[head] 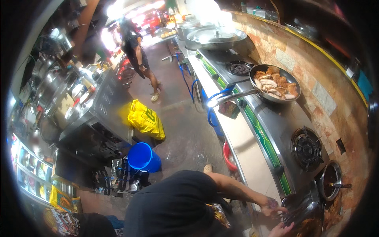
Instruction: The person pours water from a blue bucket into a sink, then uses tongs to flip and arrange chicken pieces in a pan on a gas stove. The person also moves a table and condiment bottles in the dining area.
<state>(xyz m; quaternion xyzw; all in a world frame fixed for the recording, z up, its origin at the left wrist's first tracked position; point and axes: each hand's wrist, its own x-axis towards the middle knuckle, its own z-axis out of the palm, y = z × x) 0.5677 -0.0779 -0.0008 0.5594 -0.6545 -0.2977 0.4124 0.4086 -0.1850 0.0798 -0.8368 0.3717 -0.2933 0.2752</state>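
Observation:
At the lower right, my left hand (271, 208) reaches over the near edge of a rectangular metal tray (306, 192) with dark contents. Its fingers point toward the tray; blur hides whether they hold anything. My right hand (282, 230) is just below, partly cut off by the frame, fingertips close to the left hand. A browned piece of food (309, 226) shows at the bottom of the tray. Beside the tray stands a round metal pot (331, 180) holding dark liquid and a utensil. Farther along, a long-handled frying pan (276, 99) holds sliced browned meat (274, 84) on the gas stove (268, 117).
Bare gas burners (306, 149) flank the pan. A large lidded pan (216, 37) stands farther back. On the floor are a blue bucket (143, 157), a yellow bag (146, 121) and a red basin (229, 157). One person (136, 50) stands in the aisle; another's dark shirt (91, 226) shows bottom left.

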